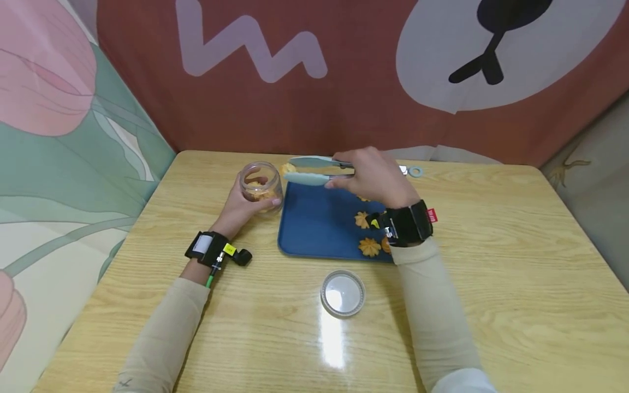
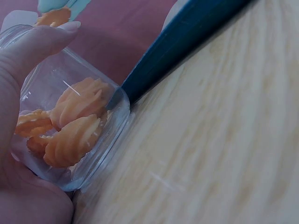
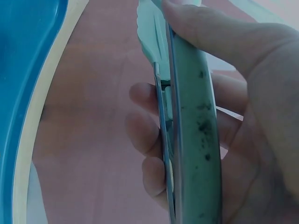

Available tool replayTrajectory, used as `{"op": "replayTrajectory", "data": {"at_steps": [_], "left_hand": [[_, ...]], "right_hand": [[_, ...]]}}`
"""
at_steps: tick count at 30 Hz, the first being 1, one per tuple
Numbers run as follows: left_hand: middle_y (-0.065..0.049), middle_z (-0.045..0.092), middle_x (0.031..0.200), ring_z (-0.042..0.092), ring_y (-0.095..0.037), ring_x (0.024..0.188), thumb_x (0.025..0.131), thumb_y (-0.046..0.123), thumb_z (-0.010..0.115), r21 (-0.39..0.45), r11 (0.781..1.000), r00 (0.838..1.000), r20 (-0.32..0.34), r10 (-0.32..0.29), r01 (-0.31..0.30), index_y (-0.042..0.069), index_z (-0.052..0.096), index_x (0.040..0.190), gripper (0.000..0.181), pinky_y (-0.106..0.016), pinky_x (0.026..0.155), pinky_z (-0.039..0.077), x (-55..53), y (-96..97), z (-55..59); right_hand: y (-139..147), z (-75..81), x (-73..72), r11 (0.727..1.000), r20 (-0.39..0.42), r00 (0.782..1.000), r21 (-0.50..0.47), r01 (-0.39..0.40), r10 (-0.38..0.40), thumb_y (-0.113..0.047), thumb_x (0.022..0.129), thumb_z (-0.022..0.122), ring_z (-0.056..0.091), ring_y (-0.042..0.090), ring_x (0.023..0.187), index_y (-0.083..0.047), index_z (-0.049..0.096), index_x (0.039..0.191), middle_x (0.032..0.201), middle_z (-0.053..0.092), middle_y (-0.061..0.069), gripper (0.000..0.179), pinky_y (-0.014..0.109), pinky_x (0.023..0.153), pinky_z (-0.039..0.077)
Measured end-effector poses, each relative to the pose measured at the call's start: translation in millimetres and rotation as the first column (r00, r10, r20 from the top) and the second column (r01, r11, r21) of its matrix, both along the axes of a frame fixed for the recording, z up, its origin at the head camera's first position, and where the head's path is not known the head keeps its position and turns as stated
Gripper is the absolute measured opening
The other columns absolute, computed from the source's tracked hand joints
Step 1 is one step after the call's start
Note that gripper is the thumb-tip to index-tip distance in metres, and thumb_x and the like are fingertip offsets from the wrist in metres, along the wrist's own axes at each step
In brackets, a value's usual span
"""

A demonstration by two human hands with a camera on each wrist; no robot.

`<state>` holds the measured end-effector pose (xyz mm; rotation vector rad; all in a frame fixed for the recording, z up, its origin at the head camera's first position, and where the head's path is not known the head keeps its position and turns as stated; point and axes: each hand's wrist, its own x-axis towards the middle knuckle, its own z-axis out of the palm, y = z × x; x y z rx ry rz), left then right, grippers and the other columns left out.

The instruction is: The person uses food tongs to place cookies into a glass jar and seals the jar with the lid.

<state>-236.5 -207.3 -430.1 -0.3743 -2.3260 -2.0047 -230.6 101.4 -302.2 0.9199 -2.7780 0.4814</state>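
My left hand [image 1: 242, 203] grips a clear jar [image 1: 267, 192] at the left edge of a blue tray [image 1: 314, 218]. Several golden, ridged cookies [image 2: 70, 140] lie inside the jar, whose mouth is uncovered. In my right hand [image 1: 375, 177] is a pair of tongs [image 1: 314, 178] with pale mint tips, held above the tray's far side. Between those tips sits another cookie [image 1: 288, 168], right beside the jar's rim. The right wrist view shows thumb and fingers wrapped around the tongs' handle [image 3: 196, 126].
More cookies [image 1: 369, 246] lie on the right part of the tray, partly hidden under the right wrist. A round clear lid [image 1: 343, 293] rests on the wooden table [image 1: 275, 327] in front of the tray. A patterned fabric wall [image 1: 295, 120] stands behind the table.
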Motion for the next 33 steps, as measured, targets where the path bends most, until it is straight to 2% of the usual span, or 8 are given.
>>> {"op": "replayTrajectory", "data": {"at_steps": [2,6,10,15,19,26,33], "left_hand": [[-0.010,0.048,0.127,0.052,-0.023,0.109,0.069,0.021,0.085,-0.005,1.000,1.000,-0.001,0.001,-0.001,0.035,0.033,0.137,0.087,-0.027,0.082,0.047,-0.3,-0.3,0.1],[-0.009,0.048,0.128,0.051,-0.022,0.110,0.070,0.020,0.085,-0.011,1.000,1.000,0.007,-0.003,0.003,0.037,0.033,0.137,0.087,-0.027,0.081,0.047,1.0,0.1,2.8],[-0.012,0.046,0.129,0.050,-0.022,0.111,0.071,0.018,0.083,-0.009,1.000,1.000,0.024,-0.015,0.015,0.034,0.030,0.140,0.088,-0.028,0.082,0.046,8.2,3.8,12.1],[-0.015,0.044,0.132,0.050,-0.021,0.112,0.073,0.018,0.082,-0.039,0.999,0.999,0.049,-0.001,0.002,0.026,0.021,0.145,0.094,-0.031,0.087,0.044,18.5,9.9,25.7],[-0.015,0.044,0.132,0.050,-0.020,0.112,0.074,0.018,0.082,-0.049,0.999,0.999,0.050,0.002,0.000,0.025,0.019,0.145,0.095,-0.034,0.089,0.043,19.8,13.1,29.7],[-0.016,0.043,0.132,0.049,-0.021,0.113,0.073,0.019,0.082,-0.044,0.999,0.999,0.045,0.001,0.001,0.026,0.019,0.145,0.095,-0.038,0.092,0.042,17.1,12.5,27.8],[-0.003,0.043,0.135,0.041,-0.015,0.120,0.068,0.022,0.086,-0.011,1.000,1.000,0.009,0.006,-0.006,0.033,0.028,0.140,0.093,-0.046,0.101,0.032,3.5,7.1,7.7]], "right_hand": [[-4,0.5,-0.1,1.000,-0.013,1.000,-0.002,-0.006,0.006,-0.049,0.077,0.072,0.058,0.019,0.092,-0.011,0.063,0.122,0.114,0.065,0.007,0.059,0.042,0.076,0.053],[-13,1.8,0.1,1.000,-0.033,0.999,-0.016,-0.014,0.014,-0.050,0.077,0.072,0.056,0.015,0.082,-0.012,0.064,0.119,0.103,0.068,0.004,0.057,0.038,0.069,0.052],[-23,3.0,0.6,0.999,-0.033,0.999,-0.033,-0.022,0.021,-0.052,0.077,0.070,0.053,0.012,0.072,-0.014,0.064,0.119,0.091,0.067,0.000,0.057,0.033,0.061,0.049],[-35,2.9,2.3,1.000,-0.043,0.999,-0.010,-0.014,0.014,-0.057,0.077,0.067,0.055,0.013,0.076,-0.015,0.061,0.123,0.100,0.068,0.001,0.063,0.033,0.064,0.051],[-40,1.9,3.7,1.000,-0.072,0.997,0.001,-0.003,0.003,-0.059,0.077,0.065,0.056,0.013,0.074,-0.014,0.060,0.124,0.098,0.068,0.002,0.065,0.033,0.062,0.051],[-45,0.2,5.2,1.000,-0.101,0.995,0.005,-0.004,0.005,-0.059,0.078,0.064,0.054,0.013,0.069,-0.013,0.060,0.123,0.093,0.067,0.001,0.064,0.032,0.059,0.050],[-46,-1.3,5.7,1.000,-0.102,0.995,0.012,-0.001,0.003,-0.059,0.078,0.064,0.054,0.014,0.070,-0.013,0.059,0.122,0.094,0.066,0.001,0.064,0.033,0.060,0.051]]}}
